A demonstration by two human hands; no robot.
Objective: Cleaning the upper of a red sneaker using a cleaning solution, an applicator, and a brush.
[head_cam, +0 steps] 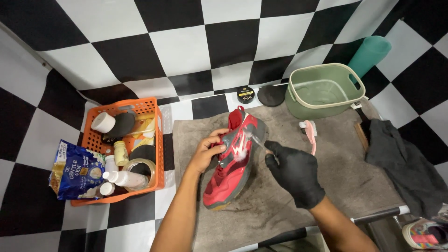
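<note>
The bare left hand (208,151) gripped the red shoe (232,161); the gloved right hand (295,172), closed on something unclear, scrubbed its foamy side; more scrubbing seemed due.

Seen from above, a bare left hand (208,150) holds a red sports shoe (232,161) by its side over a grey towel (280,196). The right hand (294,172), in a black glove, touches the shoe's foamy side with something small that cannot be made out. A pink brush (310,133) and a green tub (322,91) lie beyond. An orange basket (157,154) of bottles stands to the left on the checkered desk (130,219).
</note>
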